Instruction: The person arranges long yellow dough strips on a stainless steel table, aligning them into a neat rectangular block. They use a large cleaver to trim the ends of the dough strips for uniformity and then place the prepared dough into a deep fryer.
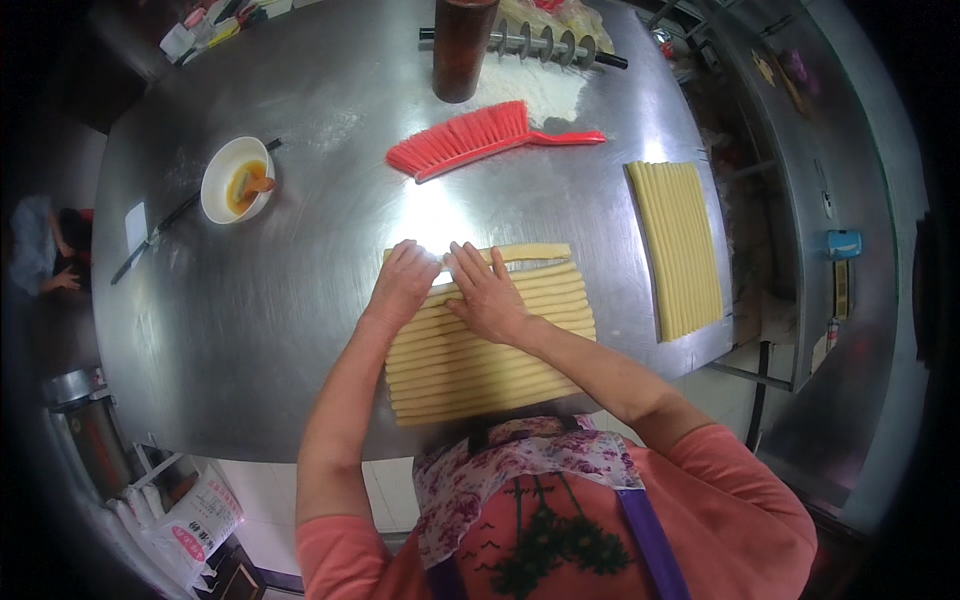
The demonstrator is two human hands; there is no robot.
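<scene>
A pale yellow dough strip (536, 253) lies crosswise on the steel tabletop, just beyond a block of several dough ropes (487, 367) set side by side. My left hand (405, 281) rests over the strip's left part, fingers close together and bent; their grip is hidden. Flat and with fingers spread, my right hand (487, 300) reaches over the far ropes, its fingertips at the strip's middle. The thumbs point toward each other. Under both hands, part of the strip is hidden, and bright glare washes out the area between them.
A red bench brush (465, 142) lies beyond my hands, near a dark red cylinder (461, 52), a bladed roller cutter (540, 43) and scattered flour (536, 86). A white bowl (217, 184) of orange liquid stands left. More dough ropes (675, 247) lie right. Another person (56, 247) is far left.
</scene>
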